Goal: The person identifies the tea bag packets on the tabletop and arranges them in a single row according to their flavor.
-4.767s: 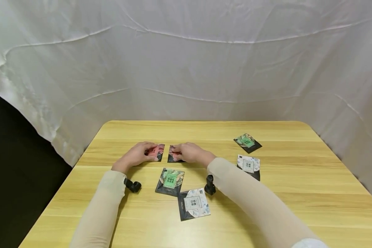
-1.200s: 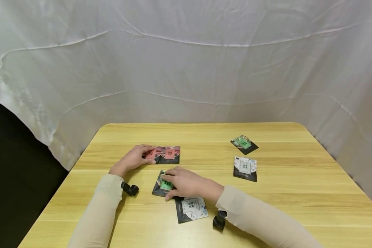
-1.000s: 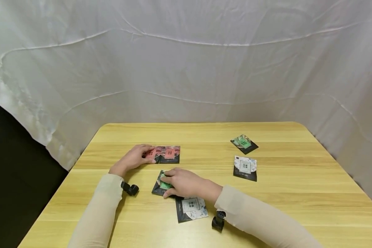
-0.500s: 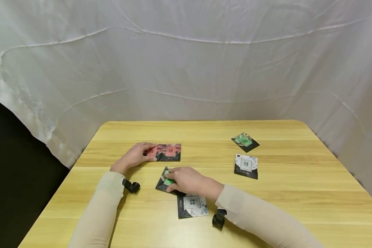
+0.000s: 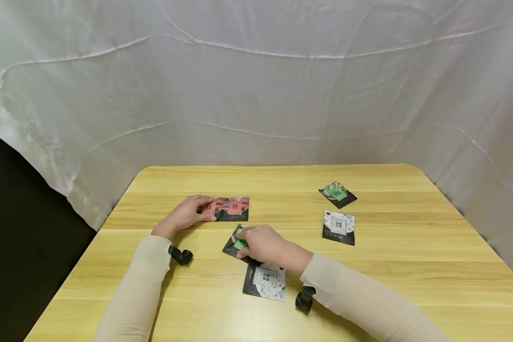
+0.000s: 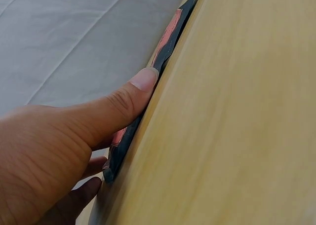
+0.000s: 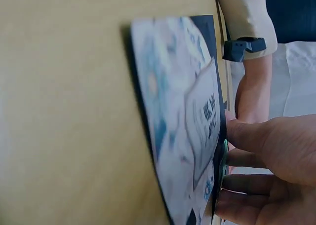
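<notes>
In the head view, my left hand (image 5: 186, 214) holds the left red-labelled sachet (image 5: 211, 209), thumb along its near edge and fingers at its far left part. The left wrist view shows the thumb (image 6: 145, 79) at the dark edge. A second red-labelled sachet (image 5: 236, 209) lies flush against it on the right. Nearer the front, my right hand (image 5: 265, 244) grips a tilted green-labelled sachet (image 5: 239, 243) with thumb and fingers, covering its right side. Just below that lies a white-labelled sachet (image 5: 266, 280), touching or slightly overlapped by the green one; it is large in the right wrist view (image 7: 173, 101).
Another green-labelled sachet (image 5: 337, 194) lies turned at the back right. Just in front of it is a second white-labelled sachet (image 5: 339, 227). The wooden table (image 5: 410, 294) backs onto a grey-white curtain (image 5: 256, 95).
The two red-labelled sachets, apart at first, now meet. My right hand left the right one for the near green-labelled sachet, then slid it rightward and away, turning it. The left hand stayed.
</notes>
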### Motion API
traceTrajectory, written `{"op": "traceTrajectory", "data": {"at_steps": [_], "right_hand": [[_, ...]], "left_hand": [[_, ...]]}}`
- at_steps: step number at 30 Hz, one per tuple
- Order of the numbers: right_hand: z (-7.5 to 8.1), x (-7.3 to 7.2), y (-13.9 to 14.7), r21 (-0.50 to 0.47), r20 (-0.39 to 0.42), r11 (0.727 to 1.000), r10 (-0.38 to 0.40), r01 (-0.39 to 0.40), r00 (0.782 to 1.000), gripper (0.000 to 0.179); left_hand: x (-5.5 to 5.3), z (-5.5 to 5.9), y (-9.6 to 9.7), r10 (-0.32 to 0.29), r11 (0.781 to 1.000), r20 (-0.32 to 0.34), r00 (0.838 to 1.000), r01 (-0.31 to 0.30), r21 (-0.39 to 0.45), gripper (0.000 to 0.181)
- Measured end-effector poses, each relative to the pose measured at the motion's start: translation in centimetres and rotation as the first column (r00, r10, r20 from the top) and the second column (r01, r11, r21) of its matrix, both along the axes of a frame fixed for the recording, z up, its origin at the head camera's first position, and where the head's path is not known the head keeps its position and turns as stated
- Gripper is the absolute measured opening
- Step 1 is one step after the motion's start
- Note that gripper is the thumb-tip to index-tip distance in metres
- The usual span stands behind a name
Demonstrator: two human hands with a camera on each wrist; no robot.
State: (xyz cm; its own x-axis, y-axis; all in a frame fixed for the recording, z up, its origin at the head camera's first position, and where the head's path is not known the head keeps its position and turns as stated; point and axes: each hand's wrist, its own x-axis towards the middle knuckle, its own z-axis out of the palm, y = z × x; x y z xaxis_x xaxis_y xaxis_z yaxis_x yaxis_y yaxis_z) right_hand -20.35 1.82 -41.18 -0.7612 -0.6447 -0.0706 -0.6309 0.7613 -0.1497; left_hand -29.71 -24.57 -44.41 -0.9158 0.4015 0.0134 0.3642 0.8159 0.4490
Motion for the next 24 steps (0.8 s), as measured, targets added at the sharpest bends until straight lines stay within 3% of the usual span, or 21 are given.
{"op": "traceTrajectory", "data": {"at_steps": [15,24], "right_hand": [[0.1,-0.8,2.0,-0.032,-0.007,0.996,-0.086,0.086,0.996,0.053],[0.1,-1.7,3.2,-0.006,0.024,0.996,-0.093,0.093,0.995,0.055]], "left_hand": [[-0.2,0.1,0.1,-0.009,1.000,-0.001,1.000,0.009,0.013,0.073],[-0.1,0.0,0.0,-0.006,1.000,0.007,1.000,0.006,0.006,0.072]]}}
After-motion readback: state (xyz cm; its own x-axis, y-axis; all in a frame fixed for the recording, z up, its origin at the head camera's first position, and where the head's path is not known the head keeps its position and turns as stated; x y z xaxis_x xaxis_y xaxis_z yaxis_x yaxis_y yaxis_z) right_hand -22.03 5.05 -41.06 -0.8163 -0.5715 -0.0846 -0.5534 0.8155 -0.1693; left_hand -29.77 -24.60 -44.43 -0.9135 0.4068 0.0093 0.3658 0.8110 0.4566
